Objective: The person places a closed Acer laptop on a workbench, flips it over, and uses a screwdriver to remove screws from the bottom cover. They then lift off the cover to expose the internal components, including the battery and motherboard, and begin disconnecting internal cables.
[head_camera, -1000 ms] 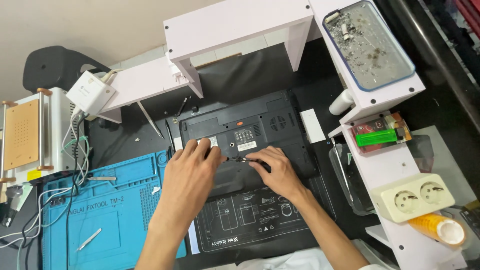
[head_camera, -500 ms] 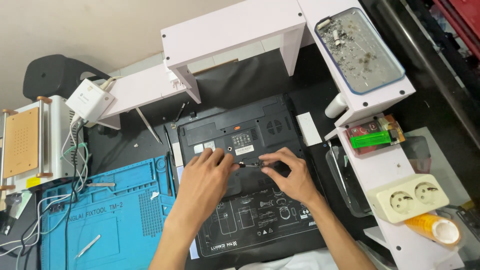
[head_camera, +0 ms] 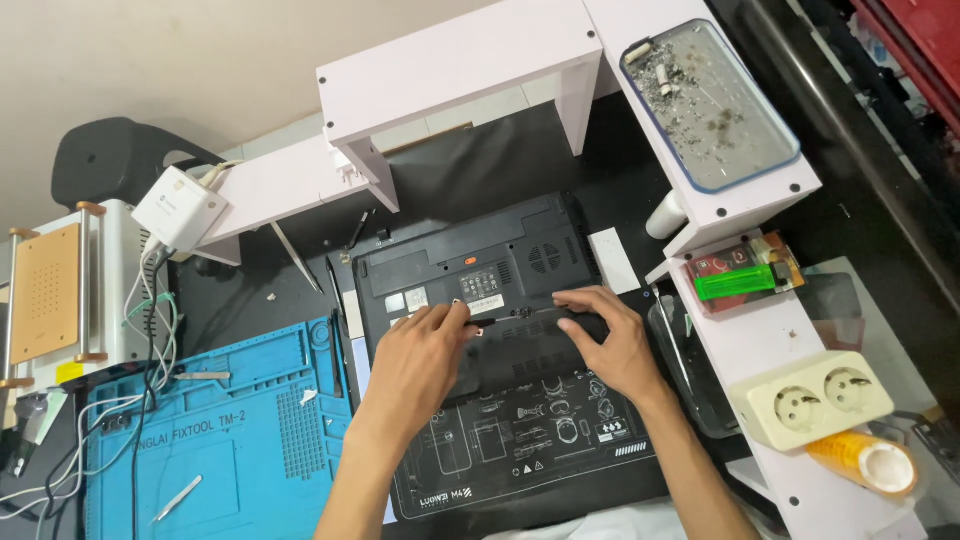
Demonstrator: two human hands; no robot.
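A black laptop (head_camera: 500, 260) lies upside down on a black printed mat (head_camera: 520, 450). My left hand (head_camera: 415, 355) pinches a thin dark screwdriver (head_camera: 484, 322), its tip pointing right over the middle of the laptop's underside. My right hand (head_camera: 605, 340) rests on the long dark bar at the near edge of the laptop, fingers spread and bent over it, holding nothing that I can see. The two hands sit a short gap apart, with the screwdriver tip between them.
A blue repair mat (head_camera: 220, 440) with tweezers (head_camera: 178, 497) lies to the left, beside a machine with an orange plate (head_camera: 45, 290) and tangled cables. White shelves (head_camera: 460, 60) stand behind and right, holding a tray of small parts (head_camera: 710, 105), a green lighter (head_camera: 735, 282) and a double socket (head_camera: 815, 400).
My right hand has slid to the right along the laptop's near edge, away from my left hand. The left hand stays near the middle with the screwdriver. The view has shifted slightly.
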